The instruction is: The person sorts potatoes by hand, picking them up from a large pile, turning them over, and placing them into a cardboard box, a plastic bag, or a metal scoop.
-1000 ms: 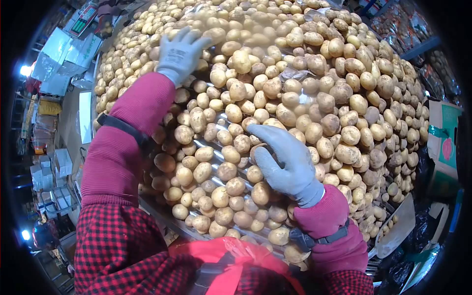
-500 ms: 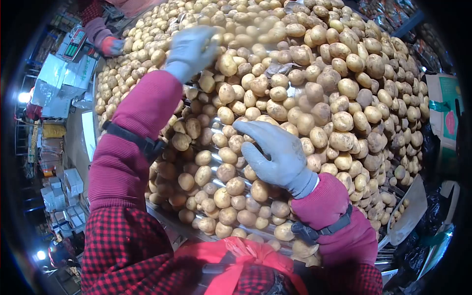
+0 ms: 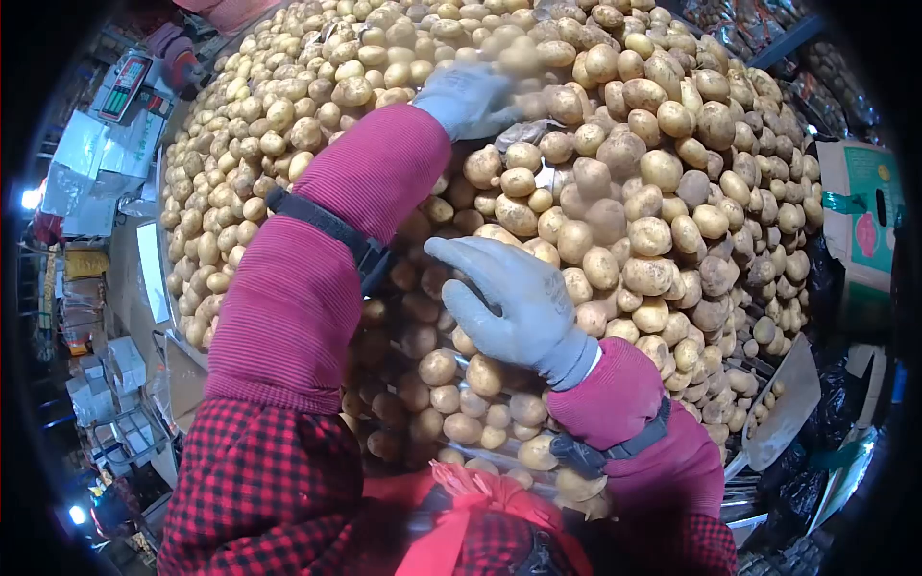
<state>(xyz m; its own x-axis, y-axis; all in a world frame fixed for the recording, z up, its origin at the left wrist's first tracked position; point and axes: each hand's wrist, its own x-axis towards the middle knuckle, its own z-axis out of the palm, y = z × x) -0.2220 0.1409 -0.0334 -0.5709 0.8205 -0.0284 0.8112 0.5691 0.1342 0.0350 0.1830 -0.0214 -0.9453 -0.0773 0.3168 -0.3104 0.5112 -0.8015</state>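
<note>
A large heap of potatoes (image 3: 653,173) fills the middle of the head view. My left hand (image 3: 468,101), in a grey glove, reaches over the upper middle of the heap; its fingers are blurred and point right, and what they touch is hard to make out. Beside it lies a dark scrap (image 3: 525,132) among the potatoes. Lower down, my right hand (image 3: 514,302), gloved too, rests over the heap with thumb and fingers apart and nothing between them. Under my left sleeve the potatoes lie in shadow.
Another person's hand (image 3: 184,72) is at the upper left edge of the heap. White boxes (image 3: 86,173) and a scale (image 3: 125,88) stand at the left. To the right are a green carton (image 3: 869,211) and a shovel-like scoop (image 3: 783,408).
My left hand has moved right across the heap, and its forearm now covers more potatoes. My right hand keeps its shape and appears slightly further left. The view has shifted a little.
</note>
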